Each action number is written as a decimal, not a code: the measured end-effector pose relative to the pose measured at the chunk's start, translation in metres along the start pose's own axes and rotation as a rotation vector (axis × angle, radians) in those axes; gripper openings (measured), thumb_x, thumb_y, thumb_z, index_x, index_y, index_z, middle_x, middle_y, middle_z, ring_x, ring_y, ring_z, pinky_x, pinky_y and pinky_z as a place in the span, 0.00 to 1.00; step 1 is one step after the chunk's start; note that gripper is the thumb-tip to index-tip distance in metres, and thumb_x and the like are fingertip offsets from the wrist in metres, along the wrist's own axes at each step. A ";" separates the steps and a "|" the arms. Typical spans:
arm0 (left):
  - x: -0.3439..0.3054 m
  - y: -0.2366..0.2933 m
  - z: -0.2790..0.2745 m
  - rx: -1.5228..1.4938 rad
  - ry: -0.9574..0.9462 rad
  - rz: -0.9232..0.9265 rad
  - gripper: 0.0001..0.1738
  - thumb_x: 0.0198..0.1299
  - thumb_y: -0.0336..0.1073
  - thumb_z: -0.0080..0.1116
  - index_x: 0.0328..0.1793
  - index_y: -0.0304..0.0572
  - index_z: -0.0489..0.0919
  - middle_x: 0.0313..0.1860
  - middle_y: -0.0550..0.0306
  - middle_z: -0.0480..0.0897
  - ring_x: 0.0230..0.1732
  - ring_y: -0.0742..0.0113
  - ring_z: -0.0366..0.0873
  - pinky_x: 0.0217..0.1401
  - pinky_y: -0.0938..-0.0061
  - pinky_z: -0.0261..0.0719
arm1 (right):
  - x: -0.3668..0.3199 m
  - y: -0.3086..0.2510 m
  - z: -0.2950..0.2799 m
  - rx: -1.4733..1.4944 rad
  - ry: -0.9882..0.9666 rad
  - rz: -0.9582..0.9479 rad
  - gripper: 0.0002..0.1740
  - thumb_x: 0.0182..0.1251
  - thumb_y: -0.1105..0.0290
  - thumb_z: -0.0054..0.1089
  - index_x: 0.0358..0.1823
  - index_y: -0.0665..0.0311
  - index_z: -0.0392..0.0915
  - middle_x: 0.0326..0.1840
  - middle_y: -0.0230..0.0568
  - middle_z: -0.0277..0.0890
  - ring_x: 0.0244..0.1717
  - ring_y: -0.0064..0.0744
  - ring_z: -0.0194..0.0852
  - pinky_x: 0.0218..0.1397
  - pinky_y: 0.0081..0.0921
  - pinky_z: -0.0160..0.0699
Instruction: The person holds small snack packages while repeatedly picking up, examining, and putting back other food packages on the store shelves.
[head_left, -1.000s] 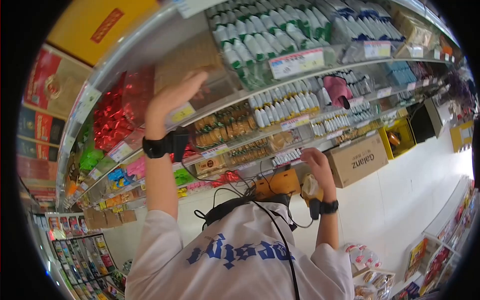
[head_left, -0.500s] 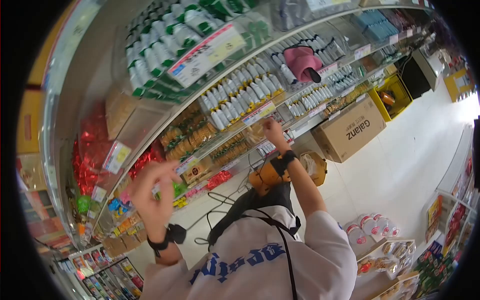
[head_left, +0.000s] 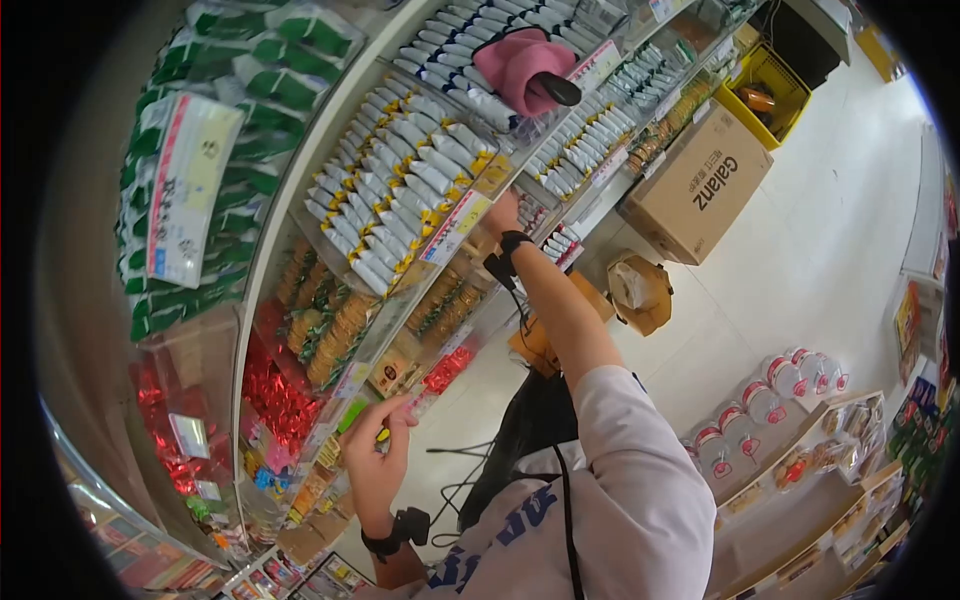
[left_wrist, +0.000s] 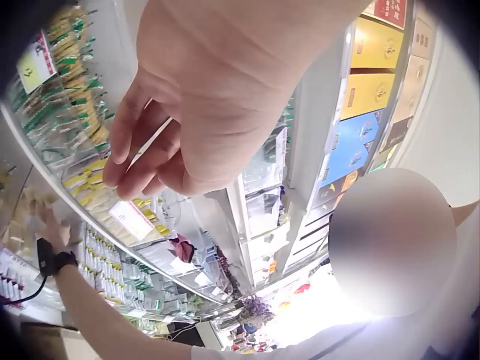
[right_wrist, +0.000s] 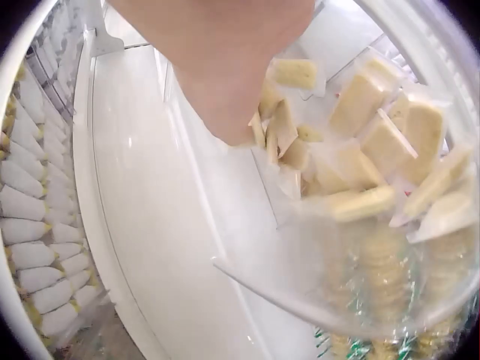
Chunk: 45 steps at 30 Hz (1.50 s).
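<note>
In the head view my left hand (head_left: pixel 375 455) is raised before the lower shelves, fingers loosely bent. The left wrist view shows this hand (left_wrist: pixel 210 97) large, with nothing in it. My right hand (head_left: pixel 503 212) reaches into a lower shelf, under the bin of white packets with yellow ends (head_left: pixel 400 175). In the right wrist view that hand (right_wrist: pixel 225 67) is lowered at a clear bin of pale yellow biscuits in clear wrappers (right_wrist: pixel 360 105). Several packets (right_wrist: pixel 283 131) are right by it; its fingers are hidden, so a grip cannot be told.
A pink cloth item (head_left: pixel 525 70) with a black part lies over the shelf edge. Price tags (head_left: pixel 455 225) line the bin fronts. A Galanz carton (head_left: pixel 698 185), a yellow crate (head_left: pixel 765 95) and an open brown bag (head_left: pixel 640 292) stand along the shelf foot.
My right hand has moved up and into the lower shelf. My left hand has come down from the upper shelf toward the lower ones. The head view has shifted nearer the shelves.
</note>
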<state>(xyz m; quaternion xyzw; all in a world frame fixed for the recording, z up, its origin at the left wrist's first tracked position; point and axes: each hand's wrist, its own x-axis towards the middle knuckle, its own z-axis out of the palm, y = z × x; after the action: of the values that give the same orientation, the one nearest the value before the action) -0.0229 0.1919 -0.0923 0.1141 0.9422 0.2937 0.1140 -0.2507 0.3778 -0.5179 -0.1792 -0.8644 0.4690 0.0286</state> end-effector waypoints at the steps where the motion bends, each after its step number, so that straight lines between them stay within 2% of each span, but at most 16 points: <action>1: 0.001 -0.003 0.003 -0.006 -0.014 -0.037 0.12 0.68 0.22 0.55 0.52 0.35 0.85 0.32 0.54 0.86 0.33 0.67 0.84 0.41 0.74 0.79 | 0.004 0.002 0.000 0.103 -0.036 0.042 0.37 0.64 0.47 0.64 0.74 0.51 0.71 0.75 0.49 0.68 0.77 0.57 0.59 0.80 0.54 0.53; 2: 0.001 -0.006 0.005 -0.011 -0.017 -0.043 0.11 0.68 0.23 0.55 0.52 0.34 0.85 0.32 0.54 0.86 0.33 0.67 0.84 0.41 0.74 0.79 | 0.009 0.004 0.000 0.204 -0.067 0.088 0.36 0.66 0.44 0.61 0.74 0.48 0.72 0.77 0.46 0.68 0.78 0.55 0.59 0.82 0.54 0.46; 7: 0.000 -0.030 0.021 -0.015 -0.039 -0.116 0.11 0.69 0.24 0.55 0.52 0.33 0.85 0.32 0.53 0.87 0.34 0.68 0.84 0.42 0.74 0.79 | 0.038 0.030 0.032 0.125 -0.104 0.034 0.36 0.68 0.41 0.55 0.74 0.46 0.73 0.77 0.41 0.70 0.80 0.52 0.57 0.84 0.60 0.37; 11: 0.005 -0.046 0.030 -0.016 -0.090 -0.177 0.11 0.69 0.25 0.55 0.52 0.32 0.85 0.32 0.53 0.88 0.34 0.68 0.84 0.42 0.74 0.79 | 0.074 0.090 0.164 0.829 0.134 -0.127 0.43 0.65 0.39 0.56 0.80 0.48 0.66 0.82 0.47 0.63 0.82 0.58 0.52 0.82 0.72 0.32; 14: 0.009 -0.058 0.035 0.007 -0.095 -0.141 0.11 0.70 0.25 0.55 0.52 0.32 0.85 0.32 0.53 0.88 0.35 0.68 0.84 0.43 0.74 0.79 | 0.080 0.082 0.200 1.113 0.263 -0.264 0.53 0.59 0.33 0.60 0.83 0.52 0.60 0.83 0.52 0.58 0.83 0.66 0.47 0.81 0.76 0.31; 19: 0.015 -0.050 0.037 0.000 -0.107 -0.125 0.11 0.70 0.26 0.55 0.53 0.32 0.85 0.32 0.54 0.88 0.35 0.68 0.85 0.44 0.73 0.80 | 0.074 0.077 0.211 0.905 0.193 -0.316 0.67 0.46 0.24 0.66 0.84 0.57 0.58 0.81 0.55 0.60 0.81 0.76 0.46 0.78 0.82 0.30; 21: 0.016 -0.049 0.035 0.010 -0.128 -0.107 0.11 0.70 0.26 0.55 0.53 0.32 0.85 0.32 0.53 0.88 0.35 0.67 0.85 0.44 0.73 0.80 | 0.043 0.074 0.162 0.122 0.086 -0.261 0.65 0.46 0.25 0.67 0.83 0.55 0.59 0.81 0.54 0.60 0.81 0.75 0.48 0.77 0.83 0.31; 23: 0.021 -0.050 0.033 0.030 -0.138 -0.089 0.11 0.71 0.26 0.55 0.53 0.32 0.85 0.32 0.53 0.88 0.35 0.67 0.85 0.44 0.73 0.79 | 0.028 0.056 0.137 -0.108 0.035 -0.275 0.63 0.47 0.27 0.67 0.83 0.53 0.61 0.81 0.54 0.61 0.80 0.74 0.50 0.76 0.84 0.32; 26: 0.025 -0.051 0.036 0.035 -0.130 -0.075 0.11 0.71 0.25 0.52 0.52 0.30 0.84 0.31 0.55 0.86 0.35 0.71 0.84 0.44 0.76 0.79 | 0.018 0.044 0.127 -0.233 -0.007 -0.323 0.61 0.48 0.29 0.68 0.82 0.50 0.63 0.80 0.53 0.61 0.80 0.73 0.52 0.75 0.85 0.34; 28: 0.027 -0.048 0.038 0.050 -0.133 -0.085 0.11 0.71 0.26 0.54 0.53 0.31 0.84 0.32 0.52 0.87 0.35 0.67 0.85 0.44 0.74 0.79 | 0.008 0.029 0.111 -0.285 -0.079 -0.327 0.59 0.48 0.30 0.68 0.81 0.48 0.64 0.80 0.52 0.62 0.79 0.72 0.54 0.74 0.86 0.36; 31: 0.030 -0.043 0.039 0.057 -0.140 -0.071 0.11 0.71 0.27 0.55 0.54 0.32 0.84 0.33 0.50 0.87 0.35 0.65 0.85 0.43 0.73 0.80 | -0.010 0.003 0.074 -0.378 -0.271 -0.276 0.53 0.49 0.33 0.70 0.78 0.41 0.70 0.79 0.51 0.62 0.79 0.71 0.55 0.74 0.88 0.35; 34: 0.033 -0.039 0.037 0.051 -0.158 -0.073 0.11 0.71 0.27 0.55 0.53 0.32 0.84 0.33 0.50 0.87 0.35 0.65 0.85 0.41 0.73 0.80 | -0.014 -0.004 0.058 -0.333 -0.361 -0.256 0.48 0.50 0.36 0.70 0.75 0.40 0.74 0.78 0.50 0.63 0.78 0.72 0.55 0.73 0.89 0.36; 37: 0.037 -0.034 0.036 0.045 -0.150 -0.056 0.11 0.71 0.27 0.55 0.53 0.32 0.84 0.34 0.50 0.87 0.35 0.66 0.84 0.40 0.73 0.80 | -0.014 -0.015 0.031 -0.473 -0.578 -0.183 0.44 0.52 0.38 0.71 0.73 0.42 0.76 0.77 0.50 0.66 0.77 0.73 0.57 0.73 0.90 0.37; 40: 0.038 -0.033 0.034 0.038 -0.145 -0.024 0.11 0.71 0.26 0.55 0.53 0.32 0.85 0.34 0.50 0.87 0.35 0.66 0.84 0.39 0.73 0.80 | -0.024 -0.026 0.024 -0.587 -0.574 -0.111 0.40 0.54 0.40 0.70 0.70 0.42 0.79 0.76 0.49 0.67 0.75 0.73 0.60 0.74 0.88 0.37; 43: 0.041 -0.029 0.032 0.039 -0.149 -0.018 0.11 0.71 0.26 0.55 0.53 0.32 0.85 0.34 0.50 0.87 0.35 0.66 0.84 0.39 0.73 0.80 | -0.030 -0.031 0.028 -0.626 -0.550 -0.108 0.38 0.56 0.42 0.69 0.68 0.45 0.81 0.76 0.49 0.68 0.74 0.67 0.62 0.74 0.87 0.38; 45: 0.043 -0.028 0.032 0.038 -0.159 -0.023 0.11 0.71 0.26 0.55 0.53 0.32 0.85 0.34 0.50 0.87 0.35 0.66 0.84 0.40 0.73 0.80 | -0.025 -0.034 0.030 -0.537 -0.583 -0.115 0.38 0.58 0.44 0.68 0.71 0.48 0.78 0.77 0.51 0.67 0.74 0.64 0.63 0.74 0.83 0.44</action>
<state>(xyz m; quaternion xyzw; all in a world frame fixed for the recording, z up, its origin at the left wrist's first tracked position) -0.0584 0.1981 -0.1409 0.1285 0.9368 0.2643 0.1897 -0.2438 0.3289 -0.5037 0.0090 -0.9367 0.2552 -0.2395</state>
